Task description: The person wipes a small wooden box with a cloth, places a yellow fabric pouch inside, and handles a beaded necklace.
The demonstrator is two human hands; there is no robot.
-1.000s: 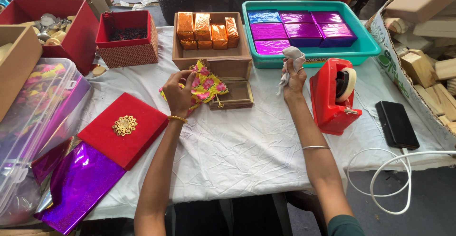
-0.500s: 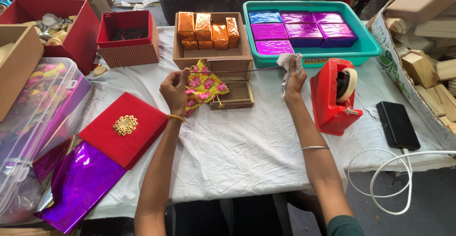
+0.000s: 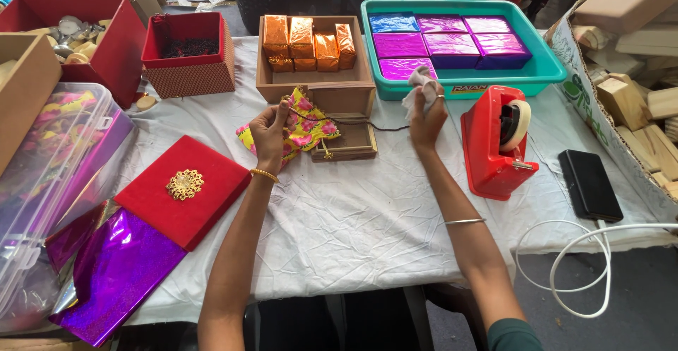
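We are holding a small yellow cloth pouch with pink flowers [image 3: 304, 126] in our left hand [image 3: 268, 133], fingers closed on its upper edge, just above the white tablecloth [image 3: 339, 231]. It is hanging in front of a small open wooden box [image 3: 347, 141], and a thin dark cord [image 3: 385, 128] is running from the pouch toward our right hand [image 3: 426, 114]. This right hand is clenching a crumpled piece of white tissue [image 3: 418, 86], near the front rim of the teal plastic tray [image 3: 544, 75].

As far as we can judge, the packing is somewhere in the middle. Purple foil-wrapped boxes [image 3: 452, 44] are already lying in the teal tray, and orange foil packets [image 3: 307, 40] are standing in a bigger wooden box [image 3: 314, 90]. The small wooden box is not yet closed or wrapped, and a sheet of purple foil [image 3: 116, 273] is waiting unused beside a flat red velvet lid with a gold ornament [image 3: 185, 190].

To the right, a red tape dispenser [image 3: 494, 143] is standing, and further a black phone [image 3: 590, 185] with a white cable [image 3: 572, 266].

We cannot see what is inside the pouch or the small box. The clear plastic bin [image 3: 49, 174] on the left is cut off by the edge.
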